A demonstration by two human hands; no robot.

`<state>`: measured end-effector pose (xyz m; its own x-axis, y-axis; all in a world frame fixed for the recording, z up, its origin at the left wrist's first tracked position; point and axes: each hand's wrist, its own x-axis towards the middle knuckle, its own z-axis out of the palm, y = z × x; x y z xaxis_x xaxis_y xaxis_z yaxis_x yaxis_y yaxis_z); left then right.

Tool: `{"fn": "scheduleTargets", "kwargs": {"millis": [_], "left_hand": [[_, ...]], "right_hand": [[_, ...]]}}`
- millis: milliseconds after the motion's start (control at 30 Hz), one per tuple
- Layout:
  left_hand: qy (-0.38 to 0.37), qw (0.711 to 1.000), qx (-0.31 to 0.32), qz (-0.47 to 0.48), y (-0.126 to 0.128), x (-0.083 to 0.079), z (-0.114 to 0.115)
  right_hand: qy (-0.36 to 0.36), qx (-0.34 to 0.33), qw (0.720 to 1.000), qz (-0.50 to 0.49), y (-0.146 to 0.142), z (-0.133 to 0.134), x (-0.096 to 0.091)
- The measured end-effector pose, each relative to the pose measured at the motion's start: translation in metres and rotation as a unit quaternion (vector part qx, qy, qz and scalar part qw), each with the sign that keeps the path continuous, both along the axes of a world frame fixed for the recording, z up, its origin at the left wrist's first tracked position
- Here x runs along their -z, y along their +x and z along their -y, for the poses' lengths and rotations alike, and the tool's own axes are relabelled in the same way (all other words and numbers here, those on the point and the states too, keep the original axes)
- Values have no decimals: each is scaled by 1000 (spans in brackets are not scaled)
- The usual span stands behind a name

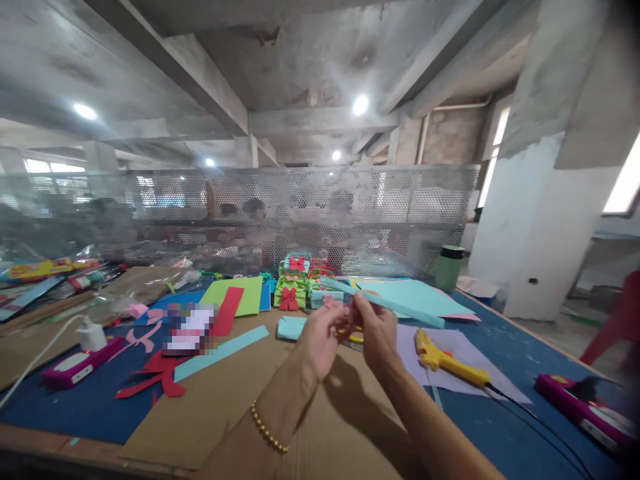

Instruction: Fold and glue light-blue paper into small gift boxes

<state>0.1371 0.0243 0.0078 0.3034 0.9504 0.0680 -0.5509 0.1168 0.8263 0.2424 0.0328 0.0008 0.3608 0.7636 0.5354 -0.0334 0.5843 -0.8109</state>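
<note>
A light blue paper strip [413, 309] slants above the work surface, with my right hand [377, 330] closed on it near its left part. My left hand [320, 337] meets the right at the fingertips, its fingers pinched together. What lies between those fingertips is hidden. Behind my left hand, a folded light blue paper piece [291, 327] rests on the cardboard sheet [240, 407]. Something yellow [356, 339] shows below my hands, mostly covered. Farther back stand several small green and blue paper bags [291, 293] with red bows.
A yellow glue gun [453, 365] lies on lilac paper [500, 387] at right, its cord running forward. At left are red paper cutouts [163, 373], a blue strip [225, 352], and a purple power strip [83, 363]. A green bottle [449, 270] stands near the perforated divider [300, 213].
</note>
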Motion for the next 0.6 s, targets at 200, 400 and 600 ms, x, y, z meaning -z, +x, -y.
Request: {"fn": "scheduleTargets", "kwargs": {"millis": [200,400,600], "left_hand": [[5,923,-103,-370,-75,29,-20],[-5,812,-137,-568,-111,42,-61],[40,812,-156,-561,-86,56,-87]], "right_hand": [[-11,15,993,-120,34,-4,-14],[-44,-32,990,-133,20,2,-12],[-64,-45,991,-104,17,2,-3]]}}
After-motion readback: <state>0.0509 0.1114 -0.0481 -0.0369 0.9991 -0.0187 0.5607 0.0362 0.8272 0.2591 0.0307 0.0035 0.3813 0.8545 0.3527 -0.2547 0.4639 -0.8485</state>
